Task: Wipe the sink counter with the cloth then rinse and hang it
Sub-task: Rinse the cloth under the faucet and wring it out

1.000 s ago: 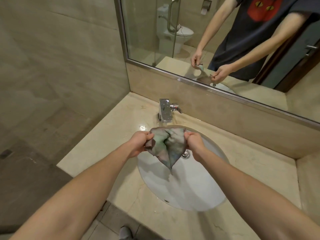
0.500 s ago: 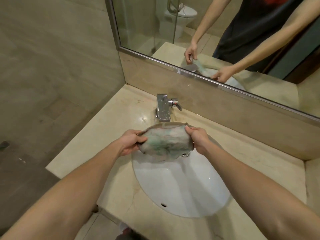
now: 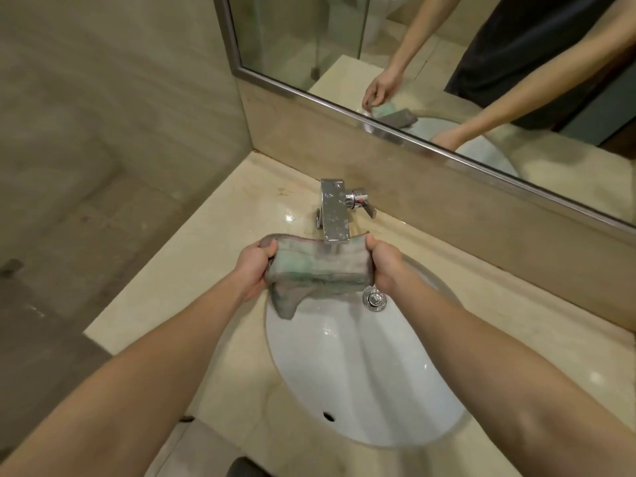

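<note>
A grey-green cloth (image 3: 316,270) is stretched between my two hands just under the spout of the chrome faucet (image 3: 334,211). My left hand (image 3: 254,266) grips its left end and my right hand (image 3: 385,266) grips its right end. One corner of the cloth droops into the white oval sink basin (image 3: 361,380). The beige marble counter (image 3: 192,280) surrounds the basin. I cannot tell whether water is running.
The chrome drain plug (image 3: 374,299) sits just right of the drooping cloth. The faucet's lever (image 3: 366,204) points right. A mirror (image 3: 447,63) with a metal frame runs along the back wall and shows the person's arms. A tiled wall stands on the left.
The cloth went from hanging bunched in a point to being spread wide between my hands, and it has moved up under the faucet spout. The camera has tilted downward.
</note>
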